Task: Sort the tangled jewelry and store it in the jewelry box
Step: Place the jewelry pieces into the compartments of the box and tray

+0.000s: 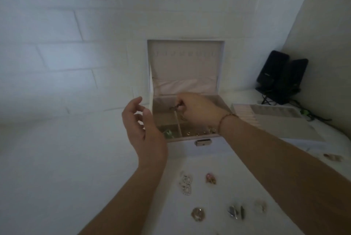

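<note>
Looking down past both forearms, I log the loose pieces nearest me first, all lying on the white surface (pixel 57 158) under and beside my right forearm: a gold round piece (pixel 198 214), a silver-grey cluster (pixel 236 211), a pale ring-like piece (pixel 260 206), a pair of white beaded earrings (pixel 186 184) and a small pink piece (pixel 210 178). Details are soft; I cannot tell what each one is exactly.

Beyond them stands the jewelry box (pixel 190 148), lid raised, metal clasp (pixel 203 142) on its front wall facing me. My left hand (pixel 141 126) hovers just left of the box's front left corner, palm turned inward, fingers loosely curled and apart, holding nothing. My right hand (pixel 197 110) reaches over the box's compartments, thumb and fingertips pinching a small dark item (pixel 173 108) above the back left compartment, near the divider. A thin bracelet (pixel 227 118) sits on that wrist.

Below my left fingers, the front left compartment holds a green piece (pixel 168 133); the front compartment under my right wrist holds gold pieces (pixel 195 133).

Right of my right forearm lies a flat tray (pixel 275 118) with a ribbed section. Farther right, at the wall, two black speakers (pixel 283 77) stand with cables trailing.
</note>
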{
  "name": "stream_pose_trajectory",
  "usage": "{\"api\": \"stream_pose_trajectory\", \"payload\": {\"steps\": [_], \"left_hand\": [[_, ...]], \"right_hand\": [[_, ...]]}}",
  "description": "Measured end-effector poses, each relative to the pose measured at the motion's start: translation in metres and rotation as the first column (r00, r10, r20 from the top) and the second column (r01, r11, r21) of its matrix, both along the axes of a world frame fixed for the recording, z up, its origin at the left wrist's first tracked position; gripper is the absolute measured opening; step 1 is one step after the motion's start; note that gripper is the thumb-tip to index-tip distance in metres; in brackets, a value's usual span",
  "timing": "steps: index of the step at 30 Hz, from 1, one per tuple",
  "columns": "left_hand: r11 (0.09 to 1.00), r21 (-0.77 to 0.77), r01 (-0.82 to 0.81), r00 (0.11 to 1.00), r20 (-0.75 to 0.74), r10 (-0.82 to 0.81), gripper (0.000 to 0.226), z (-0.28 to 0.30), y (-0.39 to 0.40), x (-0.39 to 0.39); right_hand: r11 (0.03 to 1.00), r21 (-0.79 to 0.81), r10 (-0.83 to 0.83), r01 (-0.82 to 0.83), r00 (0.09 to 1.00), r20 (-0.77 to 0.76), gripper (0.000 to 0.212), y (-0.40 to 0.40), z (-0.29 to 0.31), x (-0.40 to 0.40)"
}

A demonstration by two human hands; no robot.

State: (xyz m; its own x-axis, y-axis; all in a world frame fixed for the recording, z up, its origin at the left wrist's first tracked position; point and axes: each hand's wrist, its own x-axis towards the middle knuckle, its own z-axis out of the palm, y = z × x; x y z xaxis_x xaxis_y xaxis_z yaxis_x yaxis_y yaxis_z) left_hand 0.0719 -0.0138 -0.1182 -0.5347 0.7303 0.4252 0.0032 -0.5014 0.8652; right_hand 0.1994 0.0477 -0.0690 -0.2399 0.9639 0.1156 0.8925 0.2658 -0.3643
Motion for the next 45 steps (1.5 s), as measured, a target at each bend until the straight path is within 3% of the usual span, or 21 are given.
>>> {"api": "stream_pose_trajectory", "payload": {"steps": [6,10,14,16,18,20,22,24,28,31,35,39,45], "left_hand": [[1.000,-0.001,-0.009,1.000,-0.004,0.009,0.027,-0.001,0.000,0.001],[0.999,0.044,0.003,0.999,-0.037,-0.001,0.025,0.001,-0.003,0.003],[0.997,0.074,0.021,0.997,-0.078,-0.015,0.023,0.001,-0.004,0.003],[0.987,0.155,0.045,0.972,-0.234,-0.007,0.018,0.000,-0.006,0.001],[0.962,0.250,0.114,0.841,-0.539,0.041,0.012,-0.004,-0.010,0.003],[0.936,0.291,0.196,0.631,-0.769,0.107,0.009,-0.010,-0.015,0.010],[0.921,0.281,0.272,0.505,-0.856,0.112,0.009,-0.013,-0.019,0.020],[0.915,0.253,0.314,0.445,-0.890,0.093,0.012,-0.015,-0.021,0.028],[0.934,0.177,0.312,0.335,-0.940,0.066,0.020,-0.020,-0.020,0.032],[0.935,0.136,0.328,0.323,-0.946,0.024,0.022,-0.024,-0.019,0.031],[0.928,0.127,0.350,0.342,-0.940,-0.001,0.022,-0.024,-0.019,0.032],[0.931,0.123,0.345,0.371,-0.929,-0.014,0.022,-0.024,-0.019,0.031],[0.934,0.120,0.335,0.372,-0.928,-0.014,0.022,-0.022,-0.020,0.031]], "right_hand": [[0.998,-0.067,0.023,-0.019,0.998,0.057,0.008,0.031,-0.024,-0.021],[0.997,-0.062,0.043,-0.044,0.999,-0.017,0.010,0.032,-0.028,-0.010],[0.998,0.067,0.007,0.002,0.990,-0.143,0.017,0.018,-0.008,0.010],[0.982,0.187,0.002,0.032,0.984,-0.175,0.014,-0.002,0.012,0.029],[0.945,0.324,0.014,0.054,0.979,-0.203,0.010,-0.036,0.032,0.055],[0.916,0.390,0.002,0.090,0.973,-0.230,0.008,-0.077,0.044,0.086],[0.922,0.354,-0.067,0.156,0.966,-0.249,0.013,-0.117,0.045,0.120],[0.938,0.241,-0.188,0.248,0.951,-0.245,0.023,-0.152,0.035,0.150],[0.937,0.059,-0.342,0.345,0.938,-0.051,0.022,-0.196,-0.002,0.187],[0.931,-0.077,-0.351,0.357,0.933,0.084,0.026,-0.210,-0.027,0.197],[0.920,-0.134,-0.351,0.368,0.927,0.135,0.040,-0.213,-0.036,0.193],[0.927,-0.100,-0.333,0.361,0.917,0.218,0.023,-0.207,-0.040,0.181],[0.933,-0.056,-0.342,0.356,0.924,0.168,0.009,-0.205,-0.052,0.179]]}}
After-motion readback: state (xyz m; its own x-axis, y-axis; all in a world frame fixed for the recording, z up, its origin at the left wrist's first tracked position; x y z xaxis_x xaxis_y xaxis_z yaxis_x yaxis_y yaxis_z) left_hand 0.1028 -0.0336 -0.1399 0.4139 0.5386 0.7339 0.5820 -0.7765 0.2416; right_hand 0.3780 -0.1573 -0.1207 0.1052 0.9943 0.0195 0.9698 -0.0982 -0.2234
